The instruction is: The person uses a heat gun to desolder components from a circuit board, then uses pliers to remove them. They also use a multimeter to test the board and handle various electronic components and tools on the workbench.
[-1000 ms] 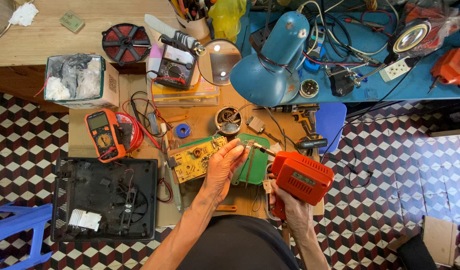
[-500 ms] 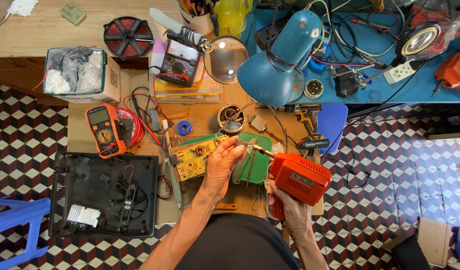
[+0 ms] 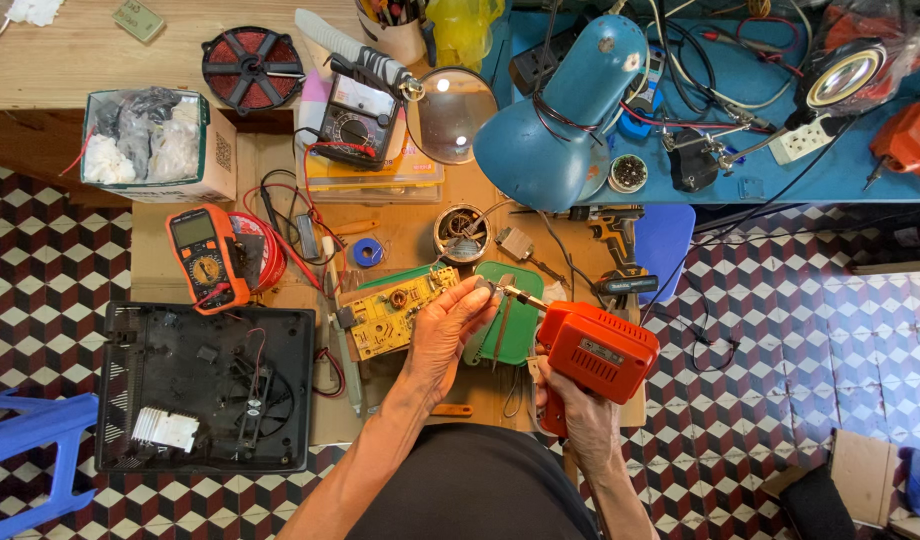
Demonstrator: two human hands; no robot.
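On low wooden bench (image 3: 420,225), from big to small: black casing (image 3: 205,385) lying open at L edge; red soldering gun (image 3: 590,350) gripped tight in R hand (image 3: 580,420), tip w/ L fingertips; yellow circuit board (image 3: 395,312) on green mat (image 3: 520,320) (bench centre), touching L hand (image 3: 448,335), fingers pinched on something too small to tell.

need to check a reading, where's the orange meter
In the head view, the orange meter lies left of the yellow circuit board, above the black tray.
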